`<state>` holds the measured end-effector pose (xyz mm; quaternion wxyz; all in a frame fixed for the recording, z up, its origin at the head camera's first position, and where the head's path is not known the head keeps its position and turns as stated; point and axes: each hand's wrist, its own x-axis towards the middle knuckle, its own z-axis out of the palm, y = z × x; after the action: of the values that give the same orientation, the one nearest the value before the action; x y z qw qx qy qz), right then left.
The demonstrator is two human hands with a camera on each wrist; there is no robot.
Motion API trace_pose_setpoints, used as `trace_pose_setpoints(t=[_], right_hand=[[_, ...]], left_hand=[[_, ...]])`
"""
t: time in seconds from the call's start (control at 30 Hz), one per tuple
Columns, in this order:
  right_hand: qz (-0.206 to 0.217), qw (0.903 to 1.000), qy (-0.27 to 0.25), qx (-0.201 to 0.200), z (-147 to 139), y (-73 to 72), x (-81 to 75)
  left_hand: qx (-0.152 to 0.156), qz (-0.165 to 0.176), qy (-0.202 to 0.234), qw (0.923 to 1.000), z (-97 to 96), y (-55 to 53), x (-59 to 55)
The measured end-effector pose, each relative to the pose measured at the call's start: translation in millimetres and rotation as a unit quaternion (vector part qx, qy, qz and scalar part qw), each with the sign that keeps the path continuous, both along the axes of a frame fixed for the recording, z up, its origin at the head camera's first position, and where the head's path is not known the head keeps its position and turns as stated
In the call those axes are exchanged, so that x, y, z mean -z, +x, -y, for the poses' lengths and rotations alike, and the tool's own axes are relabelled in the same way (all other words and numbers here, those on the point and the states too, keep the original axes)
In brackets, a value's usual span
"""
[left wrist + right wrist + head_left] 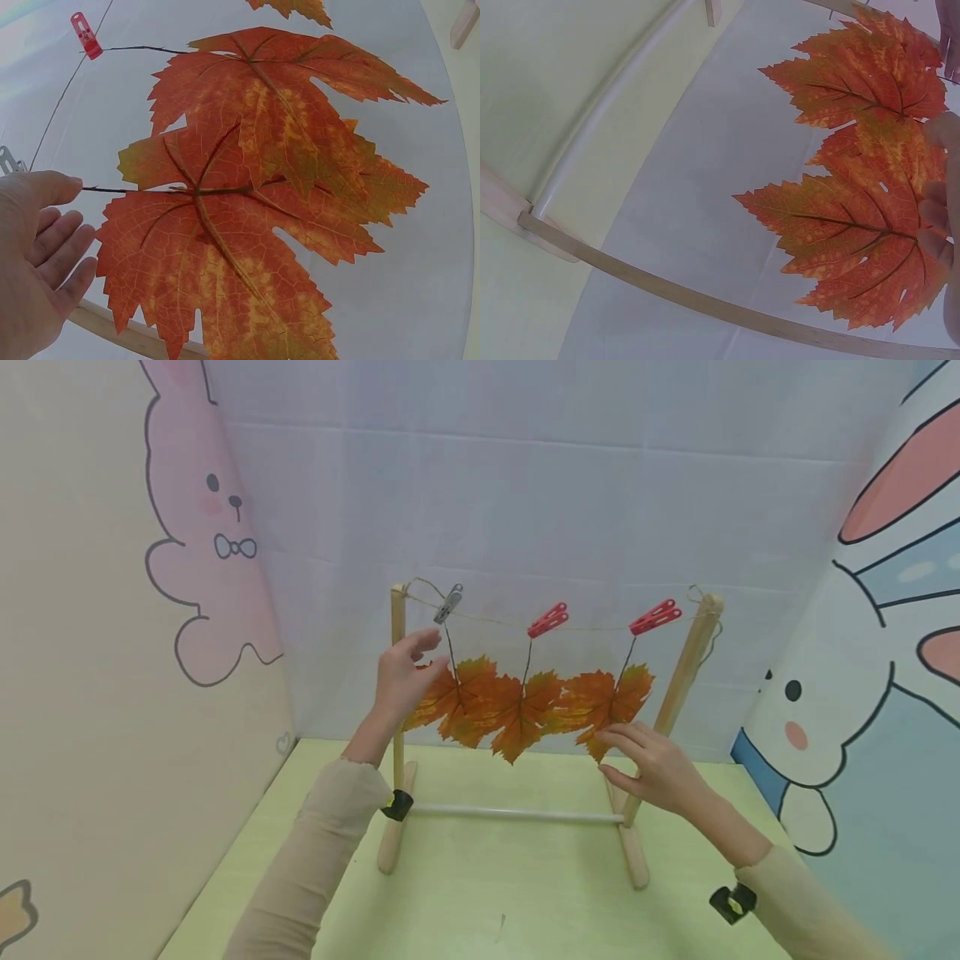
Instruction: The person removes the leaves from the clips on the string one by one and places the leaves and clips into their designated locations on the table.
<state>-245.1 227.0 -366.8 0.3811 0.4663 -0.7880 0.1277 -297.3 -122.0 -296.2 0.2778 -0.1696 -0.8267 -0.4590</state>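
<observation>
Three orange maple-like leaves hang by dark stems from a twine line (pixel 487 620): a left leaf (pixel 476 678), a middle leaf (pixel 516 722) and a right leaf (pixel 622 689). A grey clothespin (pixel 447 605) clips the left stem, and red clothespins (pixel 548 621) clip the other two. My left hand (pixel 401 677) is just below the grey clothespin, fingers loosely bent beside the left leaf's stem, holding nothing. In the left wrist view the thumb side lies close to that stem. My right hand (pixel 660 770) is at the right leaf's lower edge, fingers relaxed and overlapping it in view.
Two wooden posts (pixel 686 668) on wooden feet carry the twine, with a white rod (pixel 517 814) joining them low down. The stand is on a pale green table (pixel 450 902). White cloth (pixel 525 510) hangs behind, and panels with cartoon rabbits (pixel 195 527) flank both sides.
</observation>
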Motion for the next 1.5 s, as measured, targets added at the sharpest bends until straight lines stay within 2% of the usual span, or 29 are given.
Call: trace_pose_setpoints(t=[0.23, 0.67, 0.93, 1.17, 1.5], right_hand=[[-0.017, 0.9998, 0.003, -0.007, 9, -4.1, -16.8], [-0.047, 0.9978, 0.012, -0.046, 33, -8.7, -57.7], [-0.08, 0.9955, 0.004, -0.05, 49, -14.1, -87.0], [-0.079, 0.996, 0.004, -0.042, 62, -16.2, -102.4], [-0.062, 0.9977, 0.002, -0.027, 72, -19.8, -118.2]], left_hand=[[0.0, 0.023, 0.013, 0.9996, -1.9, -6.0, -1.6], [0.006, 0.023, 0.007, 0.9997, -8.5, -8.9, -5.0], [0.002, 0.01, -0.005, 0.9999, -9.1, -12.6, -3.6], [0.009, 0.014, -0.004, 0.9999, -11.3, -15.2, -2.3], [0.003, 0.007, -0.02, 0.9998, -12.1, -15.3, -4.4]])
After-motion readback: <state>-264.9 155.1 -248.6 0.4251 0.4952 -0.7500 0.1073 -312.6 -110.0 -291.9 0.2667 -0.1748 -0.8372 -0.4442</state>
